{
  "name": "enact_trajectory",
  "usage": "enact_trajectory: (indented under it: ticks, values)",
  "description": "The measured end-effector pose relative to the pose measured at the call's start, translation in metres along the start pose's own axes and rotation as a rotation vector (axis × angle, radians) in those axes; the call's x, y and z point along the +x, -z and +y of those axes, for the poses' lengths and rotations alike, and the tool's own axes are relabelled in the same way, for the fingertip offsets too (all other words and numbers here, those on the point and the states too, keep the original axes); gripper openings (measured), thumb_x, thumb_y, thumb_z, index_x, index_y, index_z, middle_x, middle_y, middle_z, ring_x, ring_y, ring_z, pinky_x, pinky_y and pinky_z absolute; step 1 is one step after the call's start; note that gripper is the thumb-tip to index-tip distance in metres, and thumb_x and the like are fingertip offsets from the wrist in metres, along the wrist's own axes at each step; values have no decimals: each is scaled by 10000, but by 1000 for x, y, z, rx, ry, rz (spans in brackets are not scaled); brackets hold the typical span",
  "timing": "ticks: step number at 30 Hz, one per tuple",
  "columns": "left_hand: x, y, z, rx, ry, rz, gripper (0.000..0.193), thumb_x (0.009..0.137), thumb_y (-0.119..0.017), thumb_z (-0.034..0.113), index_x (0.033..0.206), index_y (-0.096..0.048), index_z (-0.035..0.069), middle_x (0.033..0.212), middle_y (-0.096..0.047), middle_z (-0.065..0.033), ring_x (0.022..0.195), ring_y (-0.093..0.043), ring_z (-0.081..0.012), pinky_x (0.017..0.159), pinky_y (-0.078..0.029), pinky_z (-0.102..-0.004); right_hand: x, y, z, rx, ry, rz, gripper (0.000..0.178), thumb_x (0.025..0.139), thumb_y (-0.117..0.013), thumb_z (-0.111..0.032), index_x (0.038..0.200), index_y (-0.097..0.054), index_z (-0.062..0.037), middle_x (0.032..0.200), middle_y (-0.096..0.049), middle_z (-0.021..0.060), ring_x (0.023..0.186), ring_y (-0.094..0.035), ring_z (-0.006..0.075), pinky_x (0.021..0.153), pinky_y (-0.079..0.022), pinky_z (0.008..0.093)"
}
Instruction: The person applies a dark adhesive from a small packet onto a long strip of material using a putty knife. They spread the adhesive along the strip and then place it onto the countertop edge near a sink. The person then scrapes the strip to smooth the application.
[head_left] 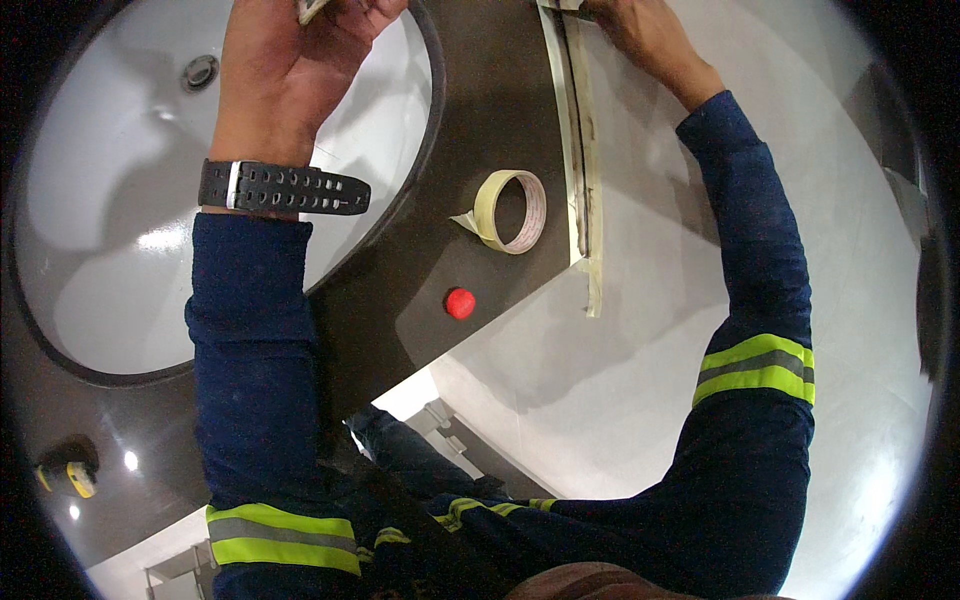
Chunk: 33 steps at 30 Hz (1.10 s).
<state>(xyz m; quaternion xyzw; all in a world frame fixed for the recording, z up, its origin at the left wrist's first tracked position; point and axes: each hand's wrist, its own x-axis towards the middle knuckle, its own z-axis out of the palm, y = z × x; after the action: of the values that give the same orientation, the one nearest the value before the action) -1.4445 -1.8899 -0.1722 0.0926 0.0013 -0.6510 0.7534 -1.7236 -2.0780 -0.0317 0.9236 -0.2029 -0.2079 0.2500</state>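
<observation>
My left hand point(300, 65) is over the white basin, cut off by the top edge. It is closed around a pale, narrow thing point(311, 10) that shows only in part. My right hand point(640, 35) reaches to the top of the joint between the dark countertop point(500, 70) and the pale wall point(660, 230). Its fingers are pinched at a dark strip there, too small to name. Masking tape point(594, 190) runs along the wall side of this joint, its loose end hanging past the countertop's corner. A dark line of filler point(583, 150) lies in the joint.
A roll of masking tape point(488, 215) stands on the countertop with its end pulled loose, and a red round cap point(460, 303) lies nearer me. The oval white basin point(110, 250) fills the left. A yellow and black object point(78, 478) sits at the lower left.
</observation>
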Motion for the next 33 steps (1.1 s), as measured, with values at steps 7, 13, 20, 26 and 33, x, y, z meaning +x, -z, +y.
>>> enact_trajectory:
  ticks: [7,13,20,26,33]
  values:
    - [2,2,0,-61,32,-73,253,1049,-539,209,1056,-677,-3,860,-747,-151,703,-736,-251,605,-627,-367,-26,11,-20,63,-17,-33,152,903,-592,-167,882,-734,-116,854,-611,133,895,-605,348,768,-495,478]
    - [0,-1,-3,27,-20,-93,284,1060,-509,203,1047,-667,-32,811,-726,-180,655,-724,-254,589,-629,-347,-50,15,-34,76,-21,-60,155,916,-579,-167,907,-727,-120,880,-607,119,921,-592,335,788,-488,463]
    - [2,3,-3,76,-30,-107,284,1061,-514,208,1062,-658,-36,830,-722,-171,678,-715,-251,594,-623,-347,-72,22,-51,147,-25,-54,135,908,-577,-151,920,-705,-112,885,-588,112,918,-581,329,797,-482,456]
    - [-5,-4,-9,89,-128,-64,247,1047,-556,208,1077,-666,-11,877,-726,-141,782,-719,-238,626,-601,-335,-91,32,-69,131,-40,-109,127,910,-580,-149,927,-697,-103,904,-587,113,930,-578,328,809,-479,456]
    - [-1,4,-7,68,-91,-169,265,1048,-561,223,1084,-659,-21,908,-725,-137,788,-712,-230,632,-593,-326,-112,36,-84,191,-86,-146,121,915,-594,-166,934,-698,-108,902,-585,103,941,-576,316,818,-477,449]
